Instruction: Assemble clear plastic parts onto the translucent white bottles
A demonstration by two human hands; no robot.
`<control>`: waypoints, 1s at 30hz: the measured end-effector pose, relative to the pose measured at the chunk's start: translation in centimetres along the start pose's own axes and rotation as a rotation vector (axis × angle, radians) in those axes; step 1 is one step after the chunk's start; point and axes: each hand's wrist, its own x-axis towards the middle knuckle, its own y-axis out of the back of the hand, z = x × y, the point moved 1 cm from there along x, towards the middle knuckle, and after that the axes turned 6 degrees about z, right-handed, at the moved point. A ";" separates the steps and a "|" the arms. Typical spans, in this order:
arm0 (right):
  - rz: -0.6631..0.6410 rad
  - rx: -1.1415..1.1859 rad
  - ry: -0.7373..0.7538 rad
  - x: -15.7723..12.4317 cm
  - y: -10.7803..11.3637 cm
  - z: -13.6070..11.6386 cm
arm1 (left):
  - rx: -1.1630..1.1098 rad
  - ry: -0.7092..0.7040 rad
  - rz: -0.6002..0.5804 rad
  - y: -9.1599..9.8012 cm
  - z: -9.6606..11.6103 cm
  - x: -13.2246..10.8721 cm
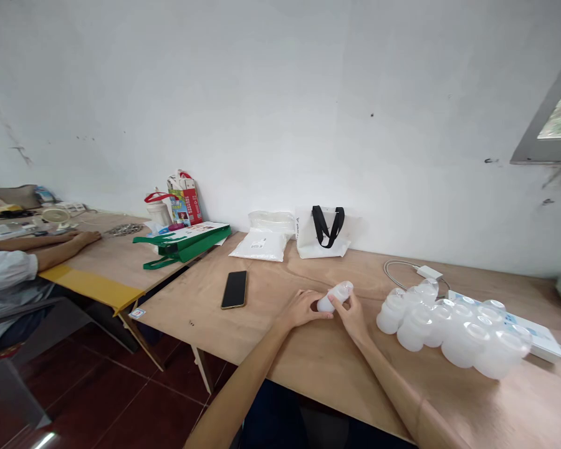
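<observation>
Plywood tabletop (280, 274): bare wood, matt, fine grain. On it, centre: frosted plastic bottle (335, 297), smooth, semi-translucent. Right end: more frosted plastic bottles (453, 330), same finish. Left of centre: smartphone (234, 289), glossy black glass. Rear edge: white paper bag (321, 234), smooth, with matt black cloth handles (328, 224).

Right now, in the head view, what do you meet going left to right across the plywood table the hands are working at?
Black smartphone → white sealed pouch → left hand → small translucent plastic bottle → right hand → cluster of translucent plastic bottles

A smartphone (234, 290) lies on the plywood table (271, 299) (a white tote bag (308, 240) stands beyond it).
</observation>
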 end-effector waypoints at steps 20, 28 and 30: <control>-0.163 0.144 -0.077 1.1 0.1 0.1 | 0.244 0.230 0.070 -2.2 -3.0 2.3; -0.166 0.197 -0.067 0.6 0.8 -1.1 | 0.241 0.251 0.074 -3.0 -3.2 2.5; -0.140 0.171 -0.058 0.7 0.9 -0.7 | 0.231 0.248 0.072 -2.9 -3.2 2.3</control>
